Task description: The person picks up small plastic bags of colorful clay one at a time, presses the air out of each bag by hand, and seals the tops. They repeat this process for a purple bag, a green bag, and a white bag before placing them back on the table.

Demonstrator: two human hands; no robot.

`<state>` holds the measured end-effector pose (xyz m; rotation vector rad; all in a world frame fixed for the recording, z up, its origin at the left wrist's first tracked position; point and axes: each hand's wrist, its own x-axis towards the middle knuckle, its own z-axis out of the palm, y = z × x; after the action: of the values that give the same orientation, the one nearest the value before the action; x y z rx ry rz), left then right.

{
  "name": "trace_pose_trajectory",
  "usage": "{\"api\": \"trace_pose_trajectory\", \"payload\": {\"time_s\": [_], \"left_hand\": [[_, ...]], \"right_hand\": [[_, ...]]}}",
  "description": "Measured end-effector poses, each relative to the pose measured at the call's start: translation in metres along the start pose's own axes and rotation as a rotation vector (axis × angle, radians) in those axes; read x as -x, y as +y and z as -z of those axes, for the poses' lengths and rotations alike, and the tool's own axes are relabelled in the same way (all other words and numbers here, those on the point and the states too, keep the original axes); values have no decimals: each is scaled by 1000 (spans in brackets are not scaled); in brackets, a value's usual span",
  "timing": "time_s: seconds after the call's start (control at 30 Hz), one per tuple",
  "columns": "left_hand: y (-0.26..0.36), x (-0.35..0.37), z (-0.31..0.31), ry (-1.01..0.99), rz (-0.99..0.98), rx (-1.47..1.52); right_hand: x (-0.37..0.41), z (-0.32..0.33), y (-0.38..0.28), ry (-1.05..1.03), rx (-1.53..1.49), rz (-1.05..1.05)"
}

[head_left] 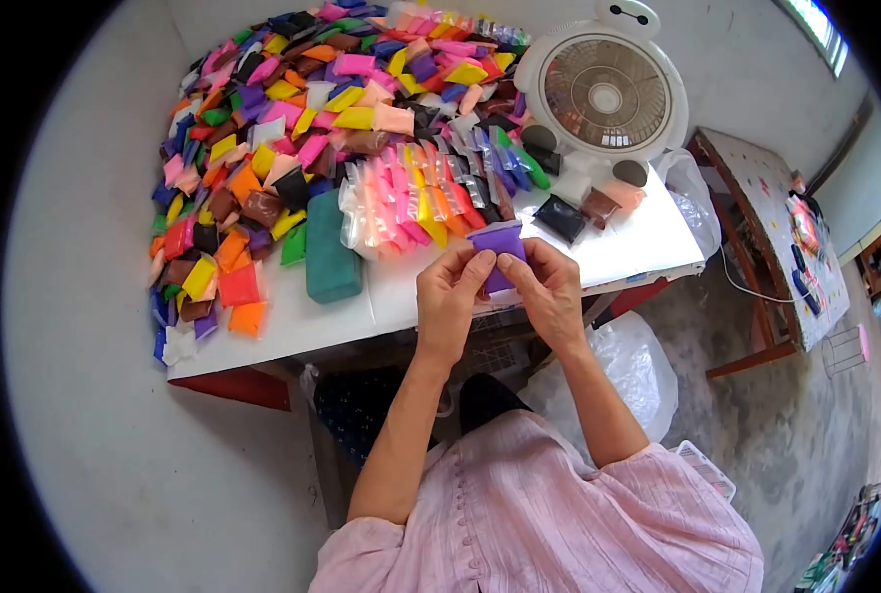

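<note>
A small purple packet (500,240) is held up between my two hands, just past the table's front edge. My left hand (448,292) pinches its left side with thumb and fingers. On its right side my right hand (547,287) does the same. Just beyond my hands, several clear bags of coloured packets (425,193) stand in a row, in pink, yellow, orange, red and blue. A dark green block (333,247) lies to the left of that row. To the right, a black packet (559,218) and a brown packet (598,209) lie on the white tabletop (648,242).
A large heap of coloured packets (262,158) covers the left and back of the table. A white fan (606,91) stands at the back right. Clear plastic bags (628,371) hang or lie below. A second table (756,188) stands further right.
</note>
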<state>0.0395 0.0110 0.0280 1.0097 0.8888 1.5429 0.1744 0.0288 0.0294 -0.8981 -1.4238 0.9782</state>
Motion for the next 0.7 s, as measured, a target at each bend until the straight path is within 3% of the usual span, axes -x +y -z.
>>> {"api": "trace_pose_trajectory", "payload": {"time_s": [0.1, 0.4, 0.6, 0.67, 0.7], "left_hand": [[0, -3, -3, 16, -34, -12], [-6, -12, 0, 40, -58, -108], [7, -11, 6, 0, 52, -250], [9, -3, 12, -5, 93, -366], [9, 3, 11, 1, 22, -423]], "right_hand": [[-5, -2, -1, 7, -32, 79], [-14, 6, 17, -32, 39, 29], [-11, 1, 3, -2, -106, -128], [-11, 9, 9, -50, -16, -199], [-11, 11, 10, -76, 29, -234]]}}
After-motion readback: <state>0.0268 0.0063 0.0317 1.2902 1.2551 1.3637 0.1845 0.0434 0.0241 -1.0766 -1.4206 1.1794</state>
